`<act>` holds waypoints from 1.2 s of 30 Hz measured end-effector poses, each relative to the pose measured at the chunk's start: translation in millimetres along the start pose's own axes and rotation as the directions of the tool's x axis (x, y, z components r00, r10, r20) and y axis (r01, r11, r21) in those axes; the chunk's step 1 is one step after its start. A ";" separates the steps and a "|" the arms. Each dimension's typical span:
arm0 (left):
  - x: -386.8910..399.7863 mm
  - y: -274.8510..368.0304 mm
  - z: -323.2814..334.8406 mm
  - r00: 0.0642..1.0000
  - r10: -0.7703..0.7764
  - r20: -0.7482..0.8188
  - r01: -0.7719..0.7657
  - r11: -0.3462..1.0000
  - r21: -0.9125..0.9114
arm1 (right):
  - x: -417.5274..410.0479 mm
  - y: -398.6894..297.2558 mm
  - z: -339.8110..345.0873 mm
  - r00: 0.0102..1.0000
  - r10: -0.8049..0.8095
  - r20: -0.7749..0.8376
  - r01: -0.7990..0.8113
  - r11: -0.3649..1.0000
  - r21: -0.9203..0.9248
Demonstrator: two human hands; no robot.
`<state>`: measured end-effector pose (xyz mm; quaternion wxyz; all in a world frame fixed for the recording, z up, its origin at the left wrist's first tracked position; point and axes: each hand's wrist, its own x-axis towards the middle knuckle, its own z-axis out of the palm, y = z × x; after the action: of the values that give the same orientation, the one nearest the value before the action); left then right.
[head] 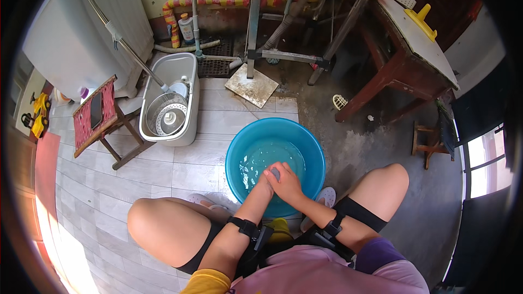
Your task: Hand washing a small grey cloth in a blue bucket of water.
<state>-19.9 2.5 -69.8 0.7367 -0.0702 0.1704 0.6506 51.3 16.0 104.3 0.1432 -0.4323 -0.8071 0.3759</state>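
A round blue plastic basin (234, 171) with shallow water (261, 151) in it stands on the floor between my feet. Above its near half my two hands are pressed together around a small grey item (276, 173), probably bunched cloth; its full shape is hidden. My right hand (287, 183) closes over it from the right, fingers curled. On the other side is my left hand (265, 180), its fingers mostly covered by the right.
A grey-white mop bucket (190, 90) with a mop (135, 55) stands left of the basin, beside a folding stool (81, 124) bearing a phone (96, 110). At the upper right are a wooden table (425, 61) and metal stand legs (252, 20). A stained tile (252, 86) lies ahead.
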 end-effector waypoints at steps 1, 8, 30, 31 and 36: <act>-0.5 -8.2 -2.4 0.997 0.063 -0.034 -0.065 0.995 -0.075 | 4.1 10.7 5.3 1.000 0.001 0.003 -0.001 1.000 0.005; -8.3 -43.0 86.0 0.867 0.081 -0.492 0.028 0.977 0.211 | 36.0 115.9 4.0 0.896 0.412 -0.167 -0.400 0.911 0.098; -14.4 18.1 113.0 0.813 0.414 -0.409 -0.259 0.887 0.381 | 22.1 54.1 5.6 0.894 0.343 -0.288 -0.204 0.885 0.419; -15.5 31.0 100.3 0.808 0.421 -0.412 -0.266 0.885 0.383 | 9.5 29.1 -0.3 0.956 0.222 -0.192 -0.116 0.886 0.449; -19.3 36.2 84.8 0.844 0.208 -0.495 -0.159 0.977 0.140 | 2.3 9.5 -2.5 0.997 -0.019 -0.070 0.043 0.927 0.371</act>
<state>-43.8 17.2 20.1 0.6026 -0.1876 0.3939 0.6681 57.0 22.3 98.9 0.2547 -0.3964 -0.7226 0.5057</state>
